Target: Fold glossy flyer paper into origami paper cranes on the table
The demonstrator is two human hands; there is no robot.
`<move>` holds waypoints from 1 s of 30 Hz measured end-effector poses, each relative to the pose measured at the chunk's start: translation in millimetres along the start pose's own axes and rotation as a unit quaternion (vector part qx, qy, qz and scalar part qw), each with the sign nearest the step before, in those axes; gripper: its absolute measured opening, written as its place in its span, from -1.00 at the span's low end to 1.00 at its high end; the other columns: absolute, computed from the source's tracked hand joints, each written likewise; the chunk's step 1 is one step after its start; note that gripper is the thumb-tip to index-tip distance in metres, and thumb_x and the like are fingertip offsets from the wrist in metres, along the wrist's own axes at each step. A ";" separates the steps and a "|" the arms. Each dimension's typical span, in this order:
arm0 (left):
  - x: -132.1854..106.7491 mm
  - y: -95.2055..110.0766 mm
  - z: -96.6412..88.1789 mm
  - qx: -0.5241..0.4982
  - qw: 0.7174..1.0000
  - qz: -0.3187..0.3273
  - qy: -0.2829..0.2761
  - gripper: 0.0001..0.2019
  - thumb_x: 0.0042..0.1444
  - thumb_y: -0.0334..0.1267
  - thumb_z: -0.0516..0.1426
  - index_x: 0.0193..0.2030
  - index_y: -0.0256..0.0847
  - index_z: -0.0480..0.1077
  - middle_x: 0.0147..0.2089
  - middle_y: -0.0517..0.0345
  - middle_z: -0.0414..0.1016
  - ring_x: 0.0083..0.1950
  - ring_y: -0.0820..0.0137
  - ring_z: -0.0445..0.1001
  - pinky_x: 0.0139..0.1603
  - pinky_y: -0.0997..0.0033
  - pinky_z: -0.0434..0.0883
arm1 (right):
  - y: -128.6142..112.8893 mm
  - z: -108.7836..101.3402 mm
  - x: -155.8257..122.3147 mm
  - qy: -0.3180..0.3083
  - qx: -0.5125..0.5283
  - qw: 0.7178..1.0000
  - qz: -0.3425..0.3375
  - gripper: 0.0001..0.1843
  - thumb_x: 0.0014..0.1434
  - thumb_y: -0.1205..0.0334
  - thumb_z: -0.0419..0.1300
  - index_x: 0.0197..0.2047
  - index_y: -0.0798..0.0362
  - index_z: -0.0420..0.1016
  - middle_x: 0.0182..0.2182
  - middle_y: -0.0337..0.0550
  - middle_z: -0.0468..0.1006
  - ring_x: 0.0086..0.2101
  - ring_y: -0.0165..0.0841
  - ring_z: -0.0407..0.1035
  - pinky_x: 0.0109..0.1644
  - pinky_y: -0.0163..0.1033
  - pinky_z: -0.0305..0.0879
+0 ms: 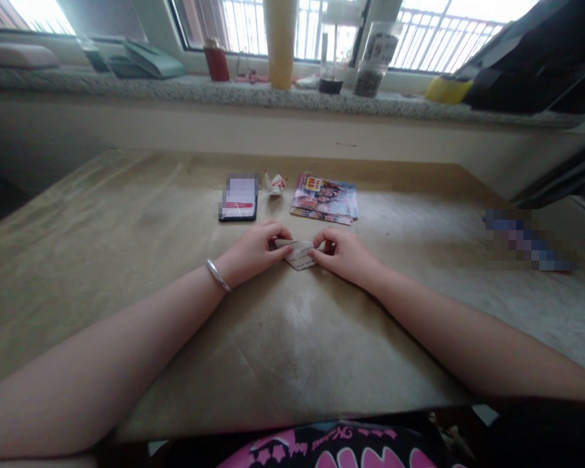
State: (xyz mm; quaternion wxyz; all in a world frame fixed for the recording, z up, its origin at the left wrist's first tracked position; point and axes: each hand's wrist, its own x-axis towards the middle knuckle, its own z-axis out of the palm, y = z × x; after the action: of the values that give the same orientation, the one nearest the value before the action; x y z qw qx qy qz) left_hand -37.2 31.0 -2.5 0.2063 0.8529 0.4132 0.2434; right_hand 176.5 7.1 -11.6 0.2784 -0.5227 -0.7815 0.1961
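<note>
A small piece of folded paper (pixel 299 255), pale with printed lines, is held low over the middle of the table. My left hand (pixel 264 247), with a silver bangle at its wrist, pinches its left edge between thumb and fingers. Its right edge is in the pinch of my right hand (pixel 340 251). Just beyond my hands lie a phone (pixel 240 195) with its screen up, a crumpled white and red wrapper (pixel 275 184) and a small stack of colourful printed booklets (pixel 325 197).
The wooden table (pixel 199 364) reaches to the wall below a stone windowsill (pixel 175 91). On the sill stand a red container (pixel 216 60), a tall yellow cylinder (pixel 279 45) and clear containers. A blurred bluish item (pixel 526 240) lies at the table's right.
</note>
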 end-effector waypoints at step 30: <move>-1.9 -4.6 -20.9 0.231 0.944 0.205 -0.120 -0.76 0.21 -0.36 0.01 -0.17 -0.18 0.51 -0.29 0.09 0.42 -0.31 0.43 0.36 -0.27 0.46 0.27 | 2.3 -16.8 -6.0 -0.092 -0.226 0.946 -0.214 -0.78 0.22 0.26 0.05 -0.20 0.02 0.53 -0.33 -0.11 0.48 -0.31 -0.34 0.32 -0.25 -0.30 0.13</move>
State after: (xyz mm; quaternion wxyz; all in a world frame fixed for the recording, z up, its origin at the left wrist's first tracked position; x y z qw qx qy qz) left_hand -53.3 35.2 11.2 -0.0024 0.9663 0.2465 0.0740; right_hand 190.7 2.6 -1.4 0.1152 -0.3725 -0.9208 -0.0027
